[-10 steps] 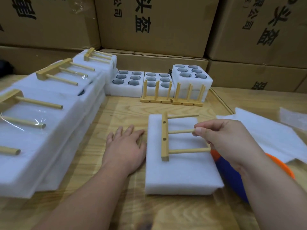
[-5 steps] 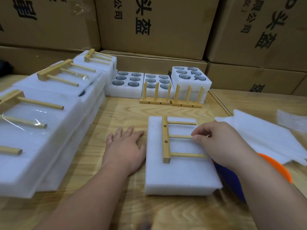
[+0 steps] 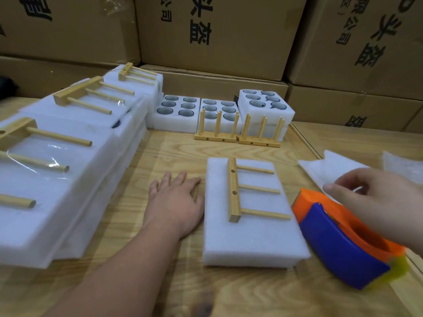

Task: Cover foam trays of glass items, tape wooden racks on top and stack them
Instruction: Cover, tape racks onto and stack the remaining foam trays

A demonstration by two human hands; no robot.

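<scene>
A covered white foam tray (image 3: 249,236) lies on the wooden table in front of me. A wooden rack (image 3: 234,191) with three dowels lies flat on its cover. My left hand (image 3: 176,202) rests flat on the table, fingers straight, touching the tray's left side. My right hand (image 3: 375,202) hovers above an orange and blue tape dispenser (image 3: 338,245) at the tray's right side, fingers loosely bent and holding nothing. The hand is blurred. Three open foam trays of glass items (image 3: 176,108) stand at the back.
Finished trays with racks taped on top (image 3: 68,156) are stacked along the left. Two upright wooden racks (image 3: 238,131) stand before the open trays. Loose foam sheets (image 3: 329,170) lie at the right. Cardboard boxes (image 3: 217,30) wall off the back.
My right hand has let go of the rack's middle dowel and moved right, above the tape dispenser. The rack now lies flat on the tray. My left hand has stayed put.
</scene>
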